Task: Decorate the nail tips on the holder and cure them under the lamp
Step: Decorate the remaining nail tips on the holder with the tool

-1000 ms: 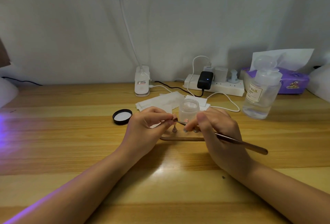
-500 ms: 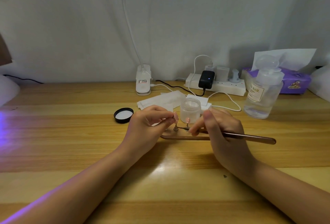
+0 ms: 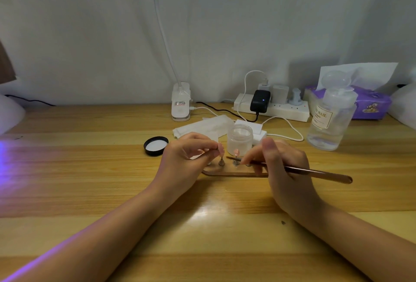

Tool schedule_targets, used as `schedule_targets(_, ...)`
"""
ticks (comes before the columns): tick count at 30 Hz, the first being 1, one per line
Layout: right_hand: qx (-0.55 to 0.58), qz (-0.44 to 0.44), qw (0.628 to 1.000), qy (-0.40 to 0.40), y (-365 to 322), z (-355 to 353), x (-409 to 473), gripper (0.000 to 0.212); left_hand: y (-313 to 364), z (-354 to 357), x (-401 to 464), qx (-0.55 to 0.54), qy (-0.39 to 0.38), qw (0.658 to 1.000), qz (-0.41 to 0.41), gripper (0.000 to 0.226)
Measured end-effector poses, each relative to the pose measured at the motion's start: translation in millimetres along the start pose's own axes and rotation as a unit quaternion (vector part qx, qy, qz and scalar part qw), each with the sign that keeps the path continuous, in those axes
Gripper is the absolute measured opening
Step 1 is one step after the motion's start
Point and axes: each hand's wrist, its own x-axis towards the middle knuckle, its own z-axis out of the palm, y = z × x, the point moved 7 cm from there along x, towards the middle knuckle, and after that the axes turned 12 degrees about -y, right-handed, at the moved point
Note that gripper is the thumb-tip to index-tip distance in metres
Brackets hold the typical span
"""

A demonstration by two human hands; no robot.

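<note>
Two pale pink nail tips stand on small metal pegs along a flat, rounded holder near the middle of the desk — glossy, small, oval. Left hand pinches the left tip between curled fingers; right hand grips a slim metallic rose-gold tool, its point beside the second tip. A frosted plastic jar sits just behind the holder, its round black lid toward the desk's left — smooth varnished wood underneath.

Home desk: power strip, tissue box, clip lamp.
</note>
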Motion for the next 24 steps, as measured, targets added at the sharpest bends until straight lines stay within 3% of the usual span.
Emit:
schedule_targets(5, 0.018, 0.022, 1.0, -0.004, 1.8, -1.7, 3.2, 0.019, -0.2, -4.3, -0.5, 0.012, 0.027, 1.0, 0.004, 0.009)
schedule_targets(9, -0.036, 0.01, 0.999, -0.018, -2.9, 1.5, 7.0, 0.009, -2.2, -4.5, -1.0, -0.004, 0.031, 0.999, 0.005, 0.006)
schedule_targets(17, -0.115, -0.058, 0.991, -0.036, -10.3, 7.0, 3.3, 0.029, -3.4, -3.5, -1.1, -0.02, 0.02, 1.0, -0.005, 0.011)
schedule_targets(21, -0.099, -0.074, 0.991, -0.051, -10.2, 8.4, 1.7, 0.048, -4.6, -4.0, -0.7, -0.018, 0.025, 0.999, -0.01, 0.012)
schedule_targets(24, -0.056, -0.069, 0.995, -0.035, -8.0, 5.3, 0.3, 0.048, -4.6, -3.5, 0.0, -0.016, 0.022, 1.0, -0.012, 0.011)
